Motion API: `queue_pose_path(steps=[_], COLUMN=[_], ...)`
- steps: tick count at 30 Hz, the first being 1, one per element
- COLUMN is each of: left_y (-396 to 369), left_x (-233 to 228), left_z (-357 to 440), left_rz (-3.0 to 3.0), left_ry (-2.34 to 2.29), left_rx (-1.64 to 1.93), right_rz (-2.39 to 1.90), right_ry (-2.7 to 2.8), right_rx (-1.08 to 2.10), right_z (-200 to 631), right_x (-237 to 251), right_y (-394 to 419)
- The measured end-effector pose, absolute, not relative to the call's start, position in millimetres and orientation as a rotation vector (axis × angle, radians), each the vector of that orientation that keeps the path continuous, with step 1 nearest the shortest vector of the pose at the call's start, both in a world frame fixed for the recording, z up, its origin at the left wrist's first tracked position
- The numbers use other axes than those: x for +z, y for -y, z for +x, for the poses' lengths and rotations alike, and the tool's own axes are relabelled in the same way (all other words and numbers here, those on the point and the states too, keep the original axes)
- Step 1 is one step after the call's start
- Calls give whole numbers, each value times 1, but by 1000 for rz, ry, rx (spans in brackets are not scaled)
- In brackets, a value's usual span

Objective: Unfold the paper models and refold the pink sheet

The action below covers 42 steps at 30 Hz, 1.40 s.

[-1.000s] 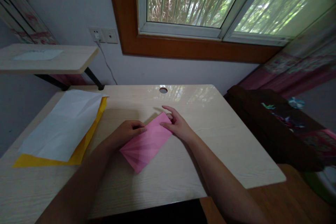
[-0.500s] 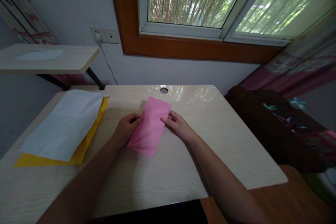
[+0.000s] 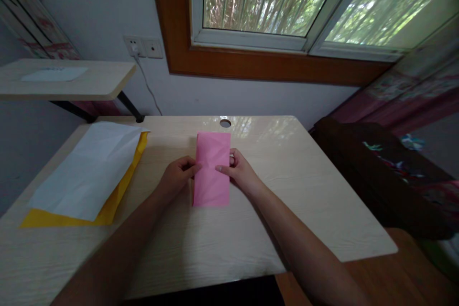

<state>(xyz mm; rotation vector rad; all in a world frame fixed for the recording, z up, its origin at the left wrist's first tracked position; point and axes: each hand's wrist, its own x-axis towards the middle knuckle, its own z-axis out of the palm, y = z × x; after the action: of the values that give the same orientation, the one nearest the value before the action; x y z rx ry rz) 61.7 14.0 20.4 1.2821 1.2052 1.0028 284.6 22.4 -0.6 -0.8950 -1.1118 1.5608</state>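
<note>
With left hand (image 3: 178, 173) and right hand (image 3: 241, 171) you pinched the pink paper (image 3: 212, 189) by its long edges over the desk (image 3: 294, 181), and, seemingly light, thin and easily creased, it suited a gentle hold midway along each side

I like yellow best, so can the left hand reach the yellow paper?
Probably yes: an edge of the yellow paper sticks out from under the white paper. But the left hand is pinching the pink paper, so it may need to let go.
</note>
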Motion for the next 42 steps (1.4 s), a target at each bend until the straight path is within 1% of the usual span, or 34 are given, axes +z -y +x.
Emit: queue_pose_path(steps=[18,25,35,38,42], left_y=[-14,-11,-10,-10,-11], left_x=[22,24,25,21,20], left_z=[63,65,67,69,70], left_rz=[1272,1298,1318,1354,1396], left_ry=[-1164,-1112,-1198,-1226,-1217], left_rx=[955,860,858,859,853], right_rz=[-901,-875,-870,-936,-1090], right_ry=[1112,1155,1195,1267,1419], right_rx=[1497,1507,1485,1403,1131], right_z=[286,283,278,274,271], right_x=[7,9,11,12,10], right_y=[-21,-19,-15,-15,-15])
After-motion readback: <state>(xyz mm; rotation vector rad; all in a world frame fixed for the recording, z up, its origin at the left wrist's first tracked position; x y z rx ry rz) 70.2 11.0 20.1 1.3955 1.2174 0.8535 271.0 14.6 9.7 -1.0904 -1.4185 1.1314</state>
